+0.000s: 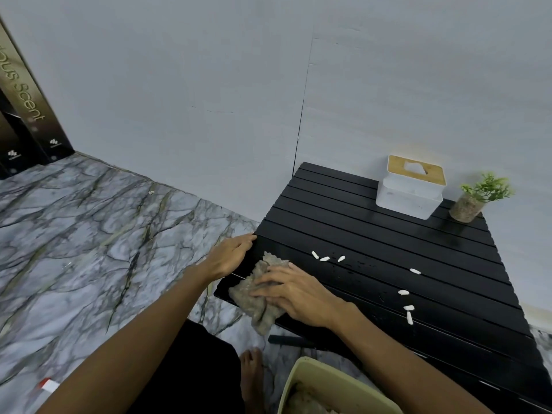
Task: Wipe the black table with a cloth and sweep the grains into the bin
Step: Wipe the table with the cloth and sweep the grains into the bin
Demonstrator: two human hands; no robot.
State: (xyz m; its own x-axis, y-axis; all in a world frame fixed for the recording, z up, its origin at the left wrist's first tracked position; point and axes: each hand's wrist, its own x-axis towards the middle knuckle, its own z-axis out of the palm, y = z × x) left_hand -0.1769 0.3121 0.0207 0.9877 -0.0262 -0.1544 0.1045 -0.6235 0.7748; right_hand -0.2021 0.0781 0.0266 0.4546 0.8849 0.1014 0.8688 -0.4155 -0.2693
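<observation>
A black slatted table [388, 234] stands against the wall. My right hand [295, 291] presses a crumpled grey-brown cloth [254, 297] flat onto the table's near left corner, part of it hanging over the edge. My left hand [228, 255] rests on the table's left edge, fingers laid along it. Several white grains lie on the slats: three [325, 258] just beyond the cloth, one [415, 271] further right, three [407, 307] near the front right. A pale green bin [307, 372] stands on the floor below the front edge, with something crumpled inside.
A white tissue box [410, 186] with a wooden lid and a small potted plant [475, 198] stand at the table's far side by the wall. Marble floor [89, 234] spreads to the left. My bare foot [252, 375] is beside the bin. Dark boxes [27, 115] lean far left.
</observation>
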